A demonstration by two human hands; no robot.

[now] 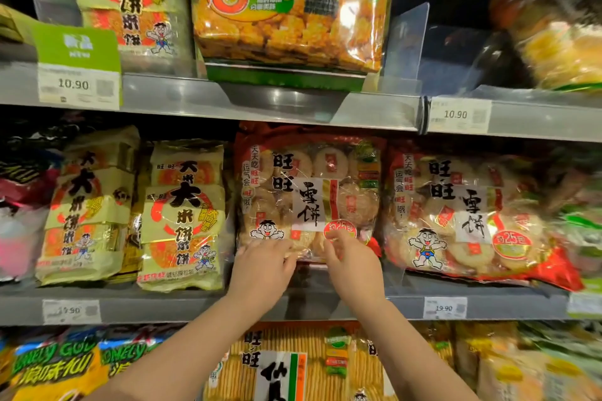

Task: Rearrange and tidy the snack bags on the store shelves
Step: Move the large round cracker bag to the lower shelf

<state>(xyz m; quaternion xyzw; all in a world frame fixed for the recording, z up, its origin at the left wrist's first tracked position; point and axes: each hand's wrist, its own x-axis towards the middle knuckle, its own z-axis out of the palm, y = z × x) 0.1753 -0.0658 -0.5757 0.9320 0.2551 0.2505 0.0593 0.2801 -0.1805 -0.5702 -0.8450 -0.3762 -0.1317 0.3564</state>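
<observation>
Left hand (264,265): fingers (275,246) spread flat against the lower left front of the red rice-cracker bag (309,192); not closed around it.
Right hand (353,265): fingers (335,246) curled at the bag's bottom edge, just right of the left fingers; whether they pinch the film I cannot tell.
Bag position: upright on the middle shelf (195,304), rising above both sets of fingers, its bottom seam at the fingertips.
Right of the fingers: a matching red bag (469,215), beyond a clear divider (395,270).
Left of the fingers: two yellow cracker bags (182,215), standing upright.
Above: green-topped bag (293,6) on the upper shelf.
</observation>
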